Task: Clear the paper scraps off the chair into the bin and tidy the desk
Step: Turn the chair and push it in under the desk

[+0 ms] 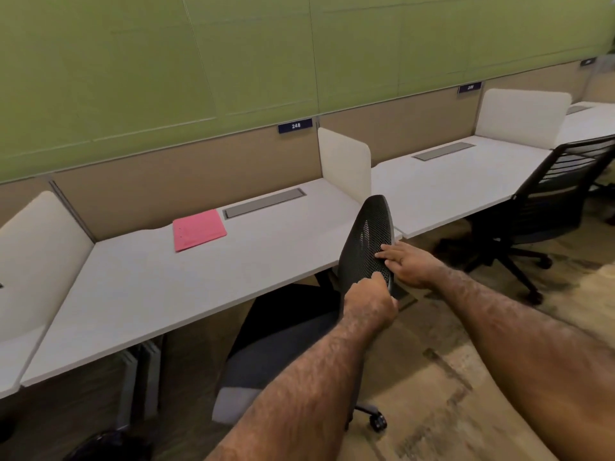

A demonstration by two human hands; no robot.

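Observation:
A black mesh-backed office chair [367, 237] stands partly under the white desk [166, 294], its dark seat [283, 354] turned toward me. My left hand [369, 301] is closed around the lower edge of the chair's backrest. My right hand [407, 264] holds the same backrest a little higher, its fingers lying on the mesh and its thumb behind the edge. A pink folder [198, 229] lies flat on the desk near the back panel. No paper scraps show on the seat. A dark rounded object [106, 447], possibly a bin, sits at the bottom left under the desk.
A white divider [346, 161] separates this desk from the neighbouring desk [449, 181] on the right, where a second black chair [559, 194] stands. A grey cable tray lid [264, 202] is set into the desk. Patterned carpet [466, 377] covers the floor.

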